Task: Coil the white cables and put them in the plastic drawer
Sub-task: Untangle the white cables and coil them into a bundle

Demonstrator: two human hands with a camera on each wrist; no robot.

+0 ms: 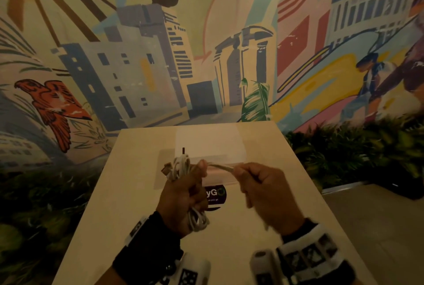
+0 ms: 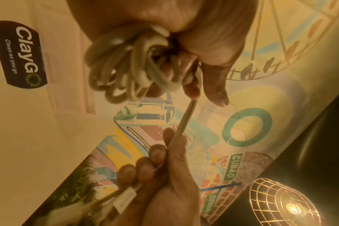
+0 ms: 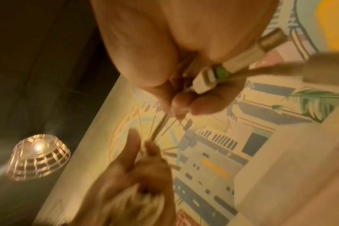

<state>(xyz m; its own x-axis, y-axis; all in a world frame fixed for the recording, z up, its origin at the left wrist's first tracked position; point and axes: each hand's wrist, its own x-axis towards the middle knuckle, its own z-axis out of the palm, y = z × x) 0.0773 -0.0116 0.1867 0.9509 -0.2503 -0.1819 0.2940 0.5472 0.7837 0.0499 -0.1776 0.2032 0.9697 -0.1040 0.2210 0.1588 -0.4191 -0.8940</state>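
My left hand (image 1: 183, 190) grips a bundle of coiled white cable (image 1: 181, 166) above the table; loops stick out above and below the fist (image 2: 126, 65). One strand (image 1: 220, 166) runs taut from the bundle to my right hand (image 1: 252, 179), which is curled round the cable's loose end. A white connector plug (image 3: 209, 76) pokes out past the right hand's fingers, also visible in the left wrist view (image 2: 126, 197). The translucent plastic drawer (image 1: 165, 170) stands on the table just beyond both hands, partly hidden by them.
The beige table (image 1: 114, 216) carries a dark "ClayGo" sticker (image 1: 214, 195) under my hands. A painted mural wall (image 1: 137, 66) rises behind the table's far edge. Green plants (image 1: 355, 151) line the right side. A wire ceiling lamp (image 2: 286, 204) hangs overhead.
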